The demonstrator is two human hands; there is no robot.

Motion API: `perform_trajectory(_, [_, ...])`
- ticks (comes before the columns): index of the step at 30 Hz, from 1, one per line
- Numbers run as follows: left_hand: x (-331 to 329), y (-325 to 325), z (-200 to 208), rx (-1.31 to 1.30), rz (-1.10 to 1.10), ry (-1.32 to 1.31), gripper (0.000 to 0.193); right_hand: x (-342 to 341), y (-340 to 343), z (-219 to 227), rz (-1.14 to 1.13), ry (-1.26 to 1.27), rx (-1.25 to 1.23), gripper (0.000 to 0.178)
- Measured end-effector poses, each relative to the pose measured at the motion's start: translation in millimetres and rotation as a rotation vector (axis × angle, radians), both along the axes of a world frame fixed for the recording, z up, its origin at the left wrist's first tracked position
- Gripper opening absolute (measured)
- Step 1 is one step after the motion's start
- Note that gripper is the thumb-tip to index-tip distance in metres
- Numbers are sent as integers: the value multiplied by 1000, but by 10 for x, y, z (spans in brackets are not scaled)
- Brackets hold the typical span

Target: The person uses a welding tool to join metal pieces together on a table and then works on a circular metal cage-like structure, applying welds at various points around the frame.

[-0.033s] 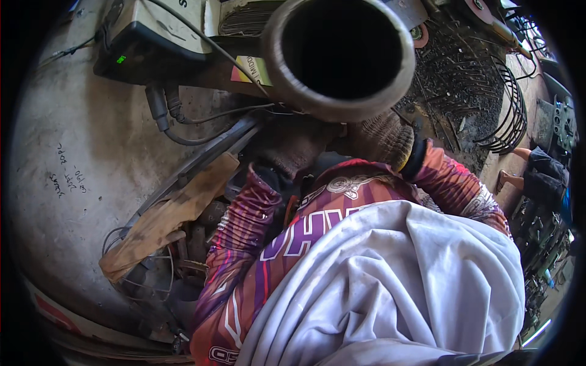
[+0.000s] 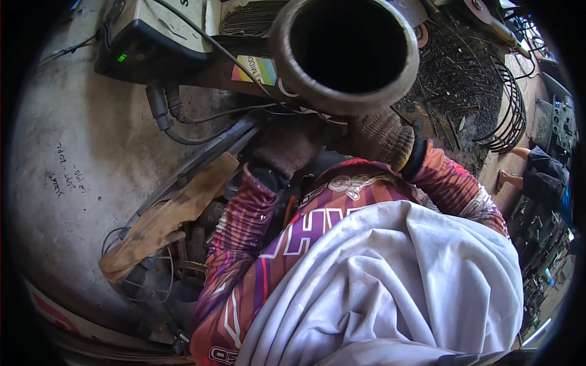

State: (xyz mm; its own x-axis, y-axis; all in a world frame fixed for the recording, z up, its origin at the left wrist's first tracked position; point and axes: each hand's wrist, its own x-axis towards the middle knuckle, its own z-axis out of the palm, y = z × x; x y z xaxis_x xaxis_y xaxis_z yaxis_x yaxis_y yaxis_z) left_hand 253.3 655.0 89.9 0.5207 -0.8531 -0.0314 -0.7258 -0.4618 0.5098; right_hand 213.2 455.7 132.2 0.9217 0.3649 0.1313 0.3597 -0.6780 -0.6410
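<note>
Item 1, far left: grey welding machine point(image 2: 149, 33) with a green readout and black cables point(image 2: 168, 119), standing against the concrete floor point(image 2: 67, 152); not in play.

Item 2: worn wooden plank point(image 2: 174, 213), lying slantwise beside scrap metal.

Item 3: my left hand point(image 2: 287, 146), in a dark knit glove, pressed up under the pipe; I cannot tell whether its fingers are closed.

Item 4, the piece in hand: wide steel pipe point(image 2: 345, 91), open end facing me, thick rusty wall, lying at top centre above both gloves. I judge it heavy, rigid, rough rather than slick, not fragile. Best hold, by my reckoning: from beneath, hands spread on either side of the underside, clear of the cut rim.

Item 5: my right hand point(image 2: 381, 137), brown knit glove, cupped against the pipe's lower right; grip not visible.

Item 6, right: coiled steel rods point(image 2: 510, 116).
</note>
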Motion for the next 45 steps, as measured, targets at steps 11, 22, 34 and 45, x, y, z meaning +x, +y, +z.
perform_trajectory(11, [494,21,165,-454,274,-188,100,482,243,-91,81,-75,-153,67])
perform_trajectory(22, [295,-26,73,-207,181,-147,69,426,22,-103,96,-76,-125,71])
perform_trajectory(34, [160,49,-26,89,57,-463,31,83,-259,5,-211,-248,261,76])
perform_trajectory(45, [221,63,-252,124,95,-802,43,-48,287,-610,-628,-449,953,69])
